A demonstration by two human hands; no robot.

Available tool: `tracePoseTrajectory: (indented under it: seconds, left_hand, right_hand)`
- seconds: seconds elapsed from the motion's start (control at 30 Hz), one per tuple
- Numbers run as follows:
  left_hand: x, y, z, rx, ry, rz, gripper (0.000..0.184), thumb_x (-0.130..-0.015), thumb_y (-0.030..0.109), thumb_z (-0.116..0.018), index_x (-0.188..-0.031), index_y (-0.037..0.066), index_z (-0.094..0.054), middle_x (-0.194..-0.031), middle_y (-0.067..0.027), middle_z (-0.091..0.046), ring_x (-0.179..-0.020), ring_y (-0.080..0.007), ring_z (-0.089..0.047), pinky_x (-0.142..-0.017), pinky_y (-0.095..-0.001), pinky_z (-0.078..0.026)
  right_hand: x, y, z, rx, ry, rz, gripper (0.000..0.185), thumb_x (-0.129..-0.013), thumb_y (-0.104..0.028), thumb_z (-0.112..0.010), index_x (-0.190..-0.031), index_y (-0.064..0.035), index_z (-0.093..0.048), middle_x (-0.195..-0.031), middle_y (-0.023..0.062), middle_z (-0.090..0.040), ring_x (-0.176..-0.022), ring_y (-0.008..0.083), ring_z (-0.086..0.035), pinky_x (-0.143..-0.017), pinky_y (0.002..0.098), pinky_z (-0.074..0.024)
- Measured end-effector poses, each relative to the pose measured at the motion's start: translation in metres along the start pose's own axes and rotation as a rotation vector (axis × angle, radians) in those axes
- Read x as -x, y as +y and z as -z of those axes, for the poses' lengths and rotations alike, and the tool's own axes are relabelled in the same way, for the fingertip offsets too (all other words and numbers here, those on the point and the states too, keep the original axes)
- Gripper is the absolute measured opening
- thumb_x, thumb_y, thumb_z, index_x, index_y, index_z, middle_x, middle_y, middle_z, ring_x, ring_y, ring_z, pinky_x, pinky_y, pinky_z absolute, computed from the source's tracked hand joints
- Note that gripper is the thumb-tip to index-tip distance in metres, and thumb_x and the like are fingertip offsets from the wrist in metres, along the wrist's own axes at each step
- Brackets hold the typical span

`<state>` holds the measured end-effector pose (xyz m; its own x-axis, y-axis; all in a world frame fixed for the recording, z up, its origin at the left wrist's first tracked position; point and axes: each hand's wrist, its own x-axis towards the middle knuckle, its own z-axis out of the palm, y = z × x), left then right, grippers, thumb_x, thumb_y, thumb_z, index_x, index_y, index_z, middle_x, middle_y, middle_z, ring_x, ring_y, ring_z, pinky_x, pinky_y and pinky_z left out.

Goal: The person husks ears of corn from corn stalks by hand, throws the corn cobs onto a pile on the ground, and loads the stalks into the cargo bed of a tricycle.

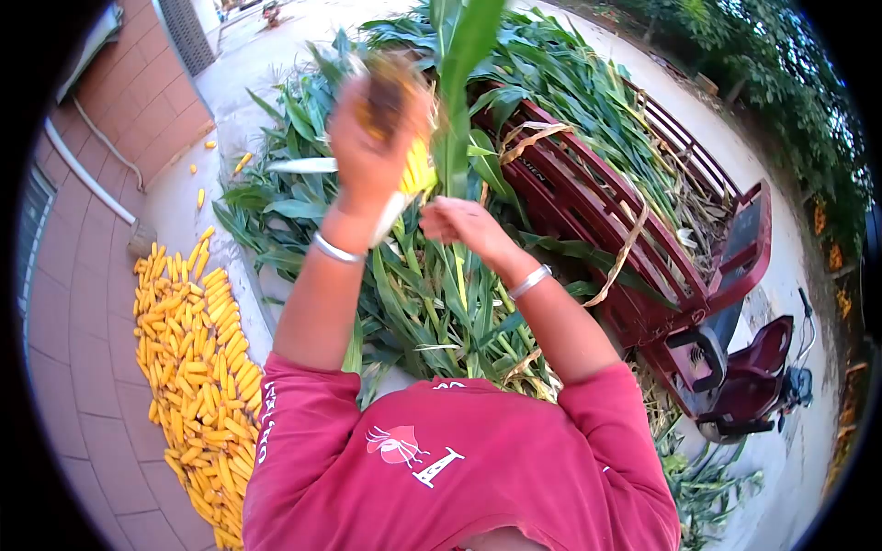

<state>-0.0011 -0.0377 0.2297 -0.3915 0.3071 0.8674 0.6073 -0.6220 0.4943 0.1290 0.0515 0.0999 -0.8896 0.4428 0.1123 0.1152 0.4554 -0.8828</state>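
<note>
Raised in front of me, my left hand is closed around an ear of corn. Yellow kernels show beside the palm, and pale husk hangs near the wrist. A brown, motion-smeared tuft covers part of the fingers. Lower and to the right, my right hand is closed at a green corn stalk whose long leaves rise above it; its grip is partly hidden. Beneath both hands lies a thick heap of leafy cut stalks.
Husked yellow cobs lie piled along a tiled wall on the left, with a few loose cobs beyond. At the right stands a dark red cargo tricycle, its bed loaded with stalks. Trees line the far right.
</note>
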Motion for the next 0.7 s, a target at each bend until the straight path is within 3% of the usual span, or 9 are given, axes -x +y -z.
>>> tracePoseTrajectory:
  seconds: [0.03, 0.07, 0.1, 0.2, 0.23, 0.33, 0.5, 0.6, 0.7]
  left_hand:
    - [0.02, -0.009, 0.003, -0.147, -0.094, -0.087, 0.041, -0.076, 0.025, -0.08, -0.104, 0.004, -0.058, -0.09, -0.0063, -0.064, -0.08, -0.0142, -0.062, -0.073, -0.0286, -0.051]
    - [0.042, -0.004, -0.001, -0.081, -0.221, 0.113, 0.051, -0.071, 0.031, -0.083, -0.105, 0.004, -0.057, -0.093, -0.0104, -0.065, -0.081, -0.0195, -0.064, -0.074, -0.0313, -0.052]
    - [0.075, -0.035, -0.003, -0.058, -0.33, 0.11, 0.059, -0.064, 0.034, -0.085, -0.106, 0.004, -0.058, -0.096, -0.0138, -0.064, -0.084, -0.028, -0.065, -0.076, -0.0365, -0.053]
    - [0.13, -0.015, -0.019, -0.16, -0.632, -0.144, 0.056, -0.062, 0.031, -0.082, -0.105, 0.006, -0.059, -0.099, -0.0132, -0.061, -0.095, -0.035, -0.059, -0.091, -0.0445, -0.047]
    - [0.143, -0.007, -0.022, -0.145, -0.781, -0.171, 0.054, -0.063, 0.029, -0.081, -0.108, 0.008, -0.059, -0.106, -0.0116, -0.06, -0.103, -0.0328, -0.056, -0.096, -0.0439, -0.044]
    - [0.163, 0.016, -0.023, -0.07, -0.999, -0.247, 0.054, -0.066, 0.027, -0.08, -0.112, 0.009, -0.057, -0.114, -0.0103, -0.057, -0.111, -0.0309, -0.052, -0.1, -0.0433, -0.04]
    - [0.186, -0.003, 0.012, -0.062, -0.834, 0.344, 0.059, -0.072, 0.022, -0.078, -0.122, 0.005, -0.052, -0.126, -0.0127, -0.052, -0.119, -0.0281, -0.049, -0.1, -0.0389, -0.039]
    - [0.2, -0.031, 0.003, -0.066, -0.77, 0.556, 0.082, -0.071, 0.031, -0.08, -0.135, 0.0, -0.038, -0.13, -0.0175, -0.049, -0.119, -0.0285, -0.051, -0.1, -0.0374, -0.041]
    - [0.202, -0.051, -0.016, 0.339, -0.837, 0.828, 0.097, -0.069, 0.02, -0.084, -0.144, 0.002, -0.024, -0.137, -0.0152, -0.044, -0.127, -0.0241, -0.045, -0.106, -0.0366, -0.036]
  right_hand:
    - [0.015, -0.004, -0.003, -0.539, -0.064, -0.156, 0.046, -0.096, -0.037, -0.049, -0.128, -0.0046, -0.051, -0.118, 0.0156, -0.061, -0.103, 0.0308, -0.062, -0.092, 0.0389, -0.0489]
    - [0.027, -0.003, -0.003, -1.075, -0.124, -0.322, 0.042, -0.098, -0.035, -0.046, -0.128, -0.0056, -0.05, -0.116, 0.0136, -0.062, -0.102, 0.0272, -0.063, -0.09, 0.0381, -0.05]
    - [0.034, 0.007, -0.005, -1.26, -0.18, -0.302, 0.045, -0.097, -0.036, -0.048, -0.129, -0.0045, -0.049, -0.116, 0.0157, -0.062, -0.103, 0.0276, -0.063, -0.09, 0.0407, -0.0508]
    - [0.079, 0.018, -0.018, -1.26, 0.023, -0.221, 0.046, -0.093, -0.034, -0.053, -0.13, -0.0057, -0.047, -0.122, 0.0115, -0.057, -0.108, 0.0248, -0.06, -0.094, 0.0384, -0.0494]
    - [0.083, 0.023, -0.022, -0.926, 0.162, -0.075, 0.043, -0.093, -0.031, -0.054, -0.127, -0.0059, -0.049, -0.126, 0.0113, -0.054, -0.107, 0.0226, -0.06, -0.094, 0.0347, -0.0492]
    - [0.104, 0.048, -0.018, -1.557, 0.03, -0.552, 0.032, -0.098, -0.027, -0.047, -0.117, -0.0024, -0.054, -0.102, 0.0103, -0.066, -0.087, 0.0201, -0.066, -0.077, 0.0336, -0.057]
    - [0.154, 0.039, -0.003, -1.486, 0.315, -0.453, 0.046, -0.095, -0.027, -0.055, -0.128, 0.0013, -0.043, -0.107, 0.0181, -0.062, -0.092, 0.0243, -0.065, -0.079, 0.0347, -0.0564]
    - [0.169, 0.027, 0.002, -1.366, 0.251, -0.431, 0.053, -0.094, -0.03, -0.054, -0.134, 0.0015, -0.039, -0.113, 0.0184, -0.059, -0.093, 0.0252, -0.063, -0.078, 0.0344, -0.0568]
    - [0.175, 0.027, -0.004, -1.354, 0.096, -0.455, 0.052, -0.093, -0.031, -0.056, -0.133, -0.0017, -0.042, -0.112, 0.0177, -0.059, -0.092, 0.0238, -0.063, -0.073, 0.0324, -0.0566]
